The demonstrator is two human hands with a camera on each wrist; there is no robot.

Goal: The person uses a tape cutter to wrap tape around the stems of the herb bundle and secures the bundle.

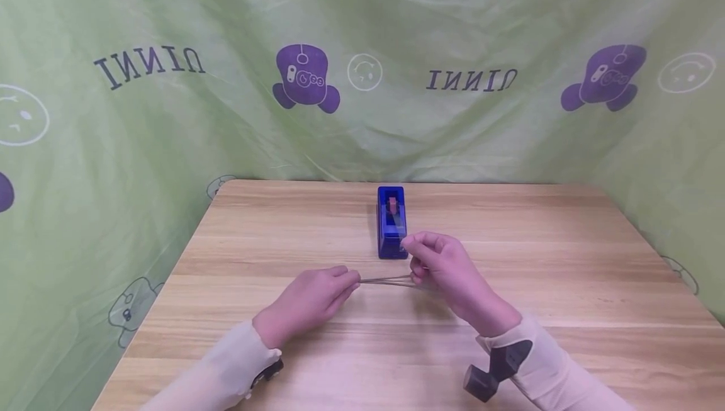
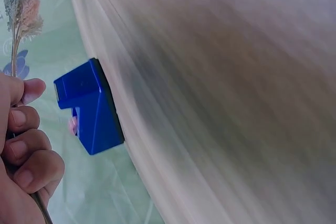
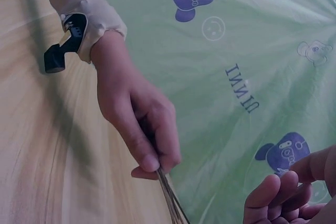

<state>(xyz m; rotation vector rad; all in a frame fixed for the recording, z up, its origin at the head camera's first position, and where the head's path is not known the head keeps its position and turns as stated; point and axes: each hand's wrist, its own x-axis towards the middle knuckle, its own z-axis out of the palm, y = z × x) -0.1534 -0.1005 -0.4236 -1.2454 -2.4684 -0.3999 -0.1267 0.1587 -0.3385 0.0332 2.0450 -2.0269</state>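
Observation:
My left hand (image 1: 317,298) grips a bundle of thin brown stems (image 1: 385,281), its fingers curled round them in the left wrist view. Fluffy pink and grey dried flower heads (image 2: 27,9) stand at the far end of the stems there; the head view hides them behind my right hand (image 1: 444,266). That hand is raised, thumb and forefinger pinching what looks like a small clear piece of tape (image 3: 281,171). Its lower fingers overlap the stems in the head view. A blue tape dispenser (image 1: 391,246) stands just beyond its fingertips, with a pinkish roll core (image 1: 393,205).
The wood-grain table (image 1: 272,222) spreads under both forearms. A green curtain (image 1: 362,140) with purple prints hangs along its back and sides. Each wrist wears a dark camera mount, such as the right one (image 1: 498,370).

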